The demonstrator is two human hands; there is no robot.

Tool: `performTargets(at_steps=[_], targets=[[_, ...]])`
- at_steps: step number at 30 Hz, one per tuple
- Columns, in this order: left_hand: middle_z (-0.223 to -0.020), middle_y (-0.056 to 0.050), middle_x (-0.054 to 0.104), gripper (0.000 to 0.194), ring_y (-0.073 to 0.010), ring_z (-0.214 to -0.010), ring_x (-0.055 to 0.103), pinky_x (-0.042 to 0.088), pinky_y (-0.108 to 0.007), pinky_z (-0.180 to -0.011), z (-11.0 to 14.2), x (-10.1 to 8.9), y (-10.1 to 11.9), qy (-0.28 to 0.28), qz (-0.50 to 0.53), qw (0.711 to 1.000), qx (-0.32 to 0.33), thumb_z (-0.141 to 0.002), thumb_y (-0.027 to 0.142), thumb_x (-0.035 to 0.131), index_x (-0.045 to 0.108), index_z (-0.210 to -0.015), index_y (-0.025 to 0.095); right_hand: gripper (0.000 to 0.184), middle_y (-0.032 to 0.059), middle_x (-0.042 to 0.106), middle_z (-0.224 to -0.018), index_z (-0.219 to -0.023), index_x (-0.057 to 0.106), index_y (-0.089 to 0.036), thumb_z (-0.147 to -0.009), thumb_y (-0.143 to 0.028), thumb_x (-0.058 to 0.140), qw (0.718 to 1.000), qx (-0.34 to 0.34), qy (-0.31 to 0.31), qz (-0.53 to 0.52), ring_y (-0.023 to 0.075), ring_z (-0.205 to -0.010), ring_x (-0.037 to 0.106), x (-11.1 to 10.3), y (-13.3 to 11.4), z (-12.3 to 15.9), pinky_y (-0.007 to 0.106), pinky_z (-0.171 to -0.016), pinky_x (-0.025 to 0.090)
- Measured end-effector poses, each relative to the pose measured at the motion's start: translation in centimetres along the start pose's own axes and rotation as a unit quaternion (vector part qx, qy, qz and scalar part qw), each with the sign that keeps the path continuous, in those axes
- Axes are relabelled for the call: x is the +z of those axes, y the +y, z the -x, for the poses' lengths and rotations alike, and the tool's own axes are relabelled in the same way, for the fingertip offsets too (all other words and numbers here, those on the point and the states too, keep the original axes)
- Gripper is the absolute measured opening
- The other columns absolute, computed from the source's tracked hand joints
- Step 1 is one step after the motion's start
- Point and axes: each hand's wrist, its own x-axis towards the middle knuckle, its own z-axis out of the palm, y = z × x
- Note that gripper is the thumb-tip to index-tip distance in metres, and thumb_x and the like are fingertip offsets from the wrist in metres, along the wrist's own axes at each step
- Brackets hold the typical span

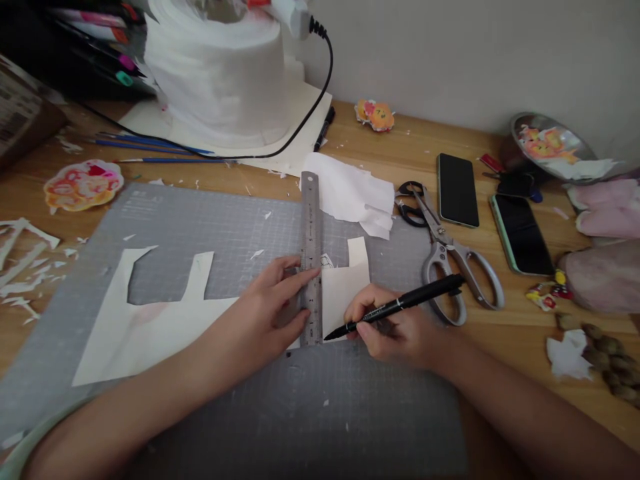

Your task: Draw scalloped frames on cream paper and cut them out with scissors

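Paper (344,290) lies flat on the mat (250,407), ruler (311,227) across it; my left hand (273,303), fingers spread, presses the ruler, my right hand (405,337) grips the pen (425,294).

Head camera looks forward, down (close above desk (419,141)).

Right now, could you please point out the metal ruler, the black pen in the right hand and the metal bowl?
Metal ruler (311,237): head view, on its upper half.
Black pen (400,304): head view, on its barrel.
Metal bowl (515,151): head view, on its outer wall.
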Motion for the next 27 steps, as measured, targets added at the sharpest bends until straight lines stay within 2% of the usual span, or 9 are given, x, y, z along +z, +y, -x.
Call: performTargets(at_steps=[10, 19, 20, 23, 25, 27], targets=[[-0.13, -0.015, 0.043, 0.047, -0.0273, -0.124, 0.045, 0.041, -0.045, -0.103, -0.1, 0.0, 0.4, -0.001, -0.022, 1.0, -0.002, -0.085, 0.023, 0.047, 0.051, -0.131, 0.016, 0.01, -0.0027, 0.051, -0.066, -0.081, 0.049, -0.019, -0.076, -0.012, 0.053, 1.0, 0.009, -0.015, 0.007, 0.0084, -0.052, 0.046, -0.1, -0.6, -0.3, 0.018, -0.045, 0.037], [-0.13, -0.012, 0.045, 0.048, -0.0268, -0.123, 0.047, 0.043, -0.043, -0.102, -0.2, 0.0, 0.3, 0.002, -0.034, 0.999, -0.007, -0.084, 0.026, 0.048, 0.051, -0.131, 0.02, 0.004, -0.002, 0.052, -0.067, -0.082, 0.05, -0.02, -0.081, -0.017, 0.053, 0.998, 0.023, -0.009, -0.052, 0.0098, -0.054, 0.049, -0.1, -0.2, -0.3, 0.02, -0.046, 0.038], [-0.129, -0.012, 0.045, 0.048, -0.0266, -0.123, 0.047, 0.042, -0.043, -0.103, -0.2, 0.0, 0.3, -0.002, -0.031, 0.999, -0.006, -0.084, 0.026, 0.048, 0.051, -0.131, 0.019, 0.002, -0.0018, 0.053, -0.066, -0.081, 0.051, -0.02, -0.083, -0.02, 0.051, 0.998, 0.021, -0.002, -0.061, 0.0098, -0.053, 0.049, -0.1, -0.2, -0.4, 0.02, -0.047, 0.039], [-0.131, -0.012, 0.045, 0.048, -0.0261, -0.123, 0.047, 0.041, -0.044, -0.103, -0.1, 0.2, 0.0, 0.006, -0.022, 1.0, -0.004, -0.084, 0.025, 0.048, 0.05, -0.132, 0.021, 0.023, -0.0012, 0.053, -0.062, -0.069, 0.05, -0.019, -0.089, -0.03, 0.047, 0.995, 0.007, 0.065, -0.074, 0.0098, -0.053, 0.049, -0.4, -0.2, -0.8, 0.022, -0.049, 0.041], [-0.132, -0.011, 0.045, 0.047, -0.0265, -0.122, 0.048, 0.042, -0.045, -0.103, 0.0, 0.3, -0.1, 0.019, -0.02, 1.0, -0.003, -0.084, 0.026, 0.049, 0.051, -0.131, 0.023, 0.033, -0.0027, 0.05, -0.055, -0.063, 0.048, -0.019, -0.09, -0.038, 0.047, 0.989, 0.023, 0.111, -0.092, 0.0088, -0.049, 0.046, -0.7, -0.3, -1.0, 0.022, -0.047, 0.039], [-0.132, -0.011, 0.046, 0.048, -0.0269, -0.122, 0.048, 0.043, -0.045, -0.102, 0.0, 0.2, -0.1, 0.022, -0.02, 1.0, -0.005, -0.083, 0.026, 0.049, 0.052, -0.131, 0.023, 0.035, -0.005, 0.046, -0.049, -0.064, 0.051, -0.018, -0.089, -0.044, 0.049, 0.984, 0.055, 0.115, -0.121, 0.0074, -0.043, 0.041, -0.9, -0.4, -1.2, 0.021, -0.043, 0.036]])
